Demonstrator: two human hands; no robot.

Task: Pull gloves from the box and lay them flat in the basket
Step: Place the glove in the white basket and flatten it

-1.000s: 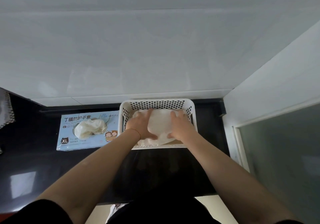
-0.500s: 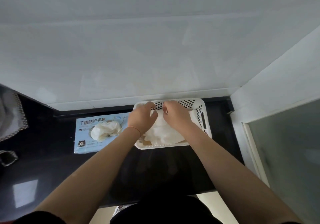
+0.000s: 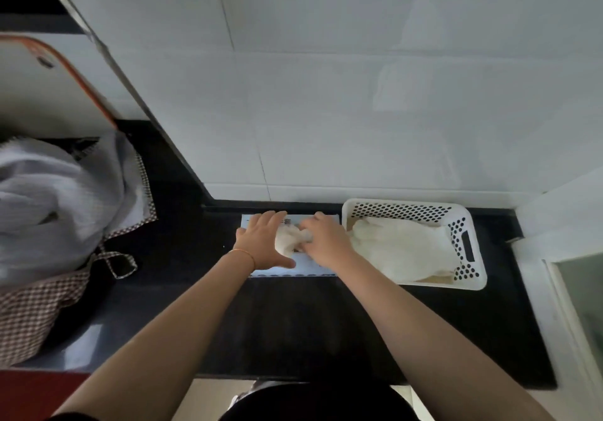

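The light blue glove box (image 3: 306,269) lies flat on the black counter, mostly covered by my hands. My left hand (image 3: 264,241) rests flat on the box with its fingers spread. My right hand (image 3: 323,239) pinches the bunch of white gloves (image 3: 287,239) sticking out of the box's opening. To the right stands the white perforated basket (image 3: 470,247), with white gloves (image 3: 404,251) lying flat inside it.
A grey cloth over a checked fabric bag (image 3: 49,225) fills the left side. The white tiled wall (image 3: 359,110) runs behind the counter. A white ledge and a glass panel (image 3: 580,290) close off the right side. Bare black counter (image 3: 310,329) lies in front of the box.
Both hands have left the basket and moved left onto the glove box. My right hand now grips the gloves at the opening. My head has turned left.
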